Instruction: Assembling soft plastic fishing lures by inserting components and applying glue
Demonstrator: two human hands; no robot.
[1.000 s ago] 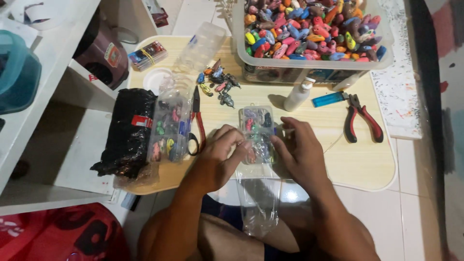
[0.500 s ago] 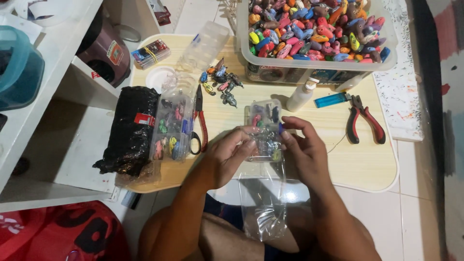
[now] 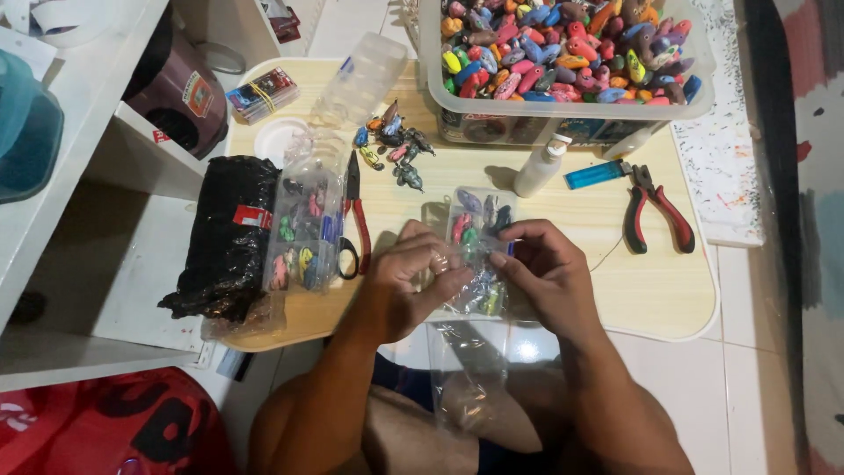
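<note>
A: Head view, centre of frame: left hand (image 3: 406, 283) and right hand (image 3: 547, 271) both pinch narrow on a clear plastic packet of small coloured lures (image 3: 475, 255), over the low wooden table's (image 3: 642, 290) near edge

B: Progress?

A: Judged partway. Finished-looking clear packets (image 3: 303, 230) stacked centre left beside a black plastic bag (image 3: 224, 237); big clear tub of loose coloured lures (image 3: 563, 53) upper right is full, empty sleeves (image 3: 470, 378) wait lower centre

Single head view, looking steeply down, close over low table (image 3: 651, 299).
</note>
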